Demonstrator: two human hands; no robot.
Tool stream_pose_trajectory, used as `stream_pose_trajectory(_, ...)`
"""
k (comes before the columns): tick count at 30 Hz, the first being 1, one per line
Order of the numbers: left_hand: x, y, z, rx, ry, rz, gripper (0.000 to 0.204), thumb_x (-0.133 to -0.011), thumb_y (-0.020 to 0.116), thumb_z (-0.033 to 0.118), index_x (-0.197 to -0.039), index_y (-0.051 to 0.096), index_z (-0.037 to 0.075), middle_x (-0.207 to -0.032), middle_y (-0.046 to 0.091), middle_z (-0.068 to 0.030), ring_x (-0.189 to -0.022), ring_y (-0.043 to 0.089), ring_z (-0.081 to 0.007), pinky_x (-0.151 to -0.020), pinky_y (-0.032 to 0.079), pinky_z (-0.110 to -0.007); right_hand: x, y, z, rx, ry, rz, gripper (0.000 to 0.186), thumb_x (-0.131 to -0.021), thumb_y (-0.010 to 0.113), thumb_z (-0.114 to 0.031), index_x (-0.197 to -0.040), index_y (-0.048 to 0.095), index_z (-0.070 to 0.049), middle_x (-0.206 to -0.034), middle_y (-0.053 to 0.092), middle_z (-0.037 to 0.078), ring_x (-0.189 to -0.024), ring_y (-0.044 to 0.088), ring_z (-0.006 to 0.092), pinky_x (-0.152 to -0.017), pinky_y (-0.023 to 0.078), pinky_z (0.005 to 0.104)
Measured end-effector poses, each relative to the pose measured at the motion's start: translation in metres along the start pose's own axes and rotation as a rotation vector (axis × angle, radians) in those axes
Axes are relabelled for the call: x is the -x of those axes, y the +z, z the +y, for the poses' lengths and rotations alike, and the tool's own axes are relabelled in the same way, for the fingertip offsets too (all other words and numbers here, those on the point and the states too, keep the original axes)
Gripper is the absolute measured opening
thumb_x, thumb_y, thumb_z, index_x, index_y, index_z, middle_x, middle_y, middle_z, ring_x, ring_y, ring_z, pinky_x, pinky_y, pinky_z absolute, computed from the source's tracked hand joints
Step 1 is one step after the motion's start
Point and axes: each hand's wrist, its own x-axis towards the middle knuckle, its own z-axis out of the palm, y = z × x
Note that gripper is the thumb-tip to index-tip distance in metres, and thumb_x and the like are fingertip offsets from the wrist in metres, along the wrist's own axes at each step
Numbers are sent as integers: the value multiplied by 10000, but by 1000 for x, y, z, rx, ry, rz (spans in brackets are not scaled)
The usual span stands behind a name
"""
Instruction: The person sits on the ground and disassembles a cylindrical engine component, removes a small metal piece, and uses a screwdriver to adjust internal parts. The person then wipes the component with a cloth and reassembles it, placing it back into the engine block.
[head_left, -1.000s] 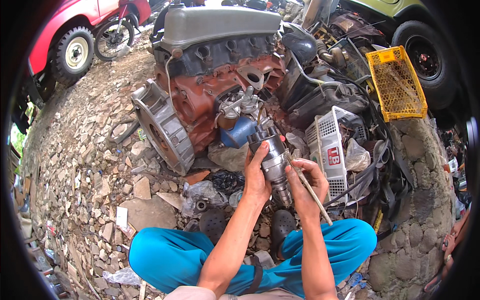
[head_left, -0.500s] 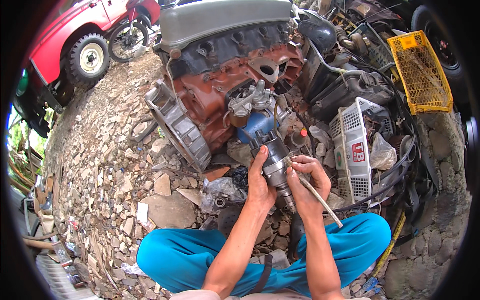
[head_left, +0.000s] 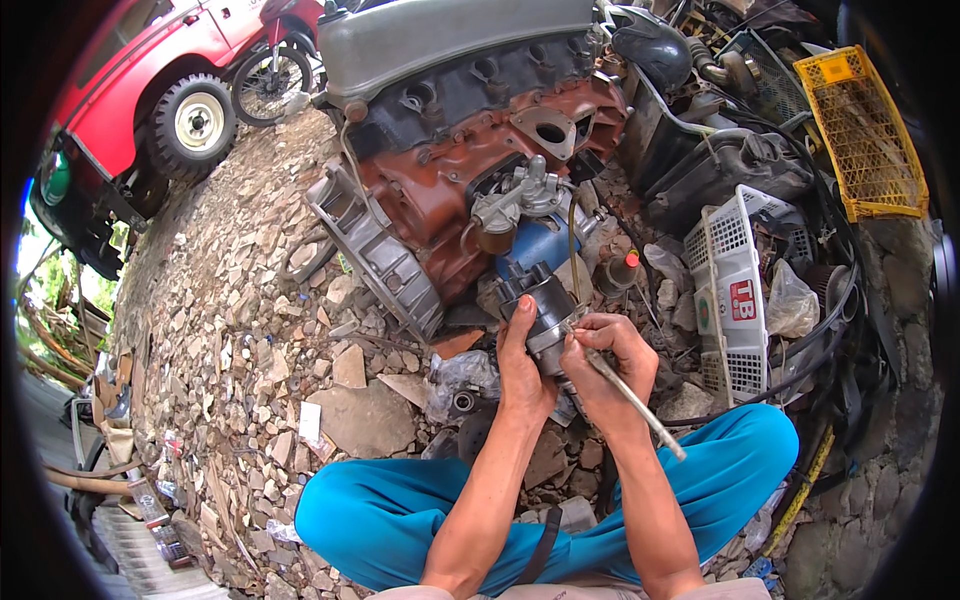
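A distributor (head_left: pixel 548 312) with a black cap and a bare-metal body is tilted in front of me, its cap end up and away. My left hand (head_left: pixel 523 372) is wrapped round its left side, thumb along the cap. My right hand (head_left: pixel 618 372) is closed at the metal body's right side, thumb and forefinger pinched close to the cap's lower rim. A slim, pale rod-like tool (head_left: pixel 640 408) passes through the right hand and sticks out toward my right knee. Its working end is hidden by the fingers. The distributor's lower shaft is mostly covered by my hands.
Beyond my hands stands a large red-brown engine block (head_left: pixel 415 205) with a blue oil filter (head_left: pixel 537 245). On the right are a white plastic crate (head_left: pixel 740 340), a yellow crate (head_left: pixel 865 130) and black hoses. Broken stones (head_left: pixel 255 330) cover the ground. A red vehicle (head_left: pixel 110 100) stands far left.
The view has shifted, so the surroundings sit further right. The distributor is turned slightly, and the right fingers have moved up closer to the cap's rim. Both hands keep their hold.
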Motion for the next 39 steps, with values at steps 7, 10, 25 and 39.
stream_pose_trajectory(7, -1, -9, -3, -7, 56, 46, 402, -899, 668, 437, -1075, 602, 82, -920, 654, -34, -832, 649, -160, -781, 536, -325, 2, 4, -2, 56, -98, -53, 187, -711, 714, 71, -797, 564, 0, -867, 687, 146, -773, 689, 252, -698, 545, 341)
stream_pose_trajectory(10, -1, -8, -5, -50, 68, 85, 407, -899, 669, 434, -1090, 600, 81, -930, 656, -35, -836, 650, -158, -781, 536, -326, 1, 2, 6, 6, 62, 38, 185, -704, 718, 60, -795, 573, -9, -867, 690, 141, -787, 688, 264, -702, 544, 346)
stream_pose_trajectory(25, 0, 4, -24, -127, 89, 57, 374, -910, 673, 416, -1075, 597, 89, -921, 650, -20, -838, 651, -142, -770, 539, -315, 4, -20, 21, 39, 49, 64, 183, -704, 726, 56, -804, 587, -10, -861, 687, 142, -778, 681, 288, -700, 540, 361)
stream_pose_trajectory(39, -9, -2, -39, -101, 27, 21, 495, -868, 759, 332, -1230, 519, 93, -1046, 627, -25, -907, 645, -151, -793, 553, -326, 6, -28, 34, 42, 36, 107, 171, -713, 721, 53, -805, 594, -15, -877, 684, 137, -795, 677, 287, -709, 539, 368)
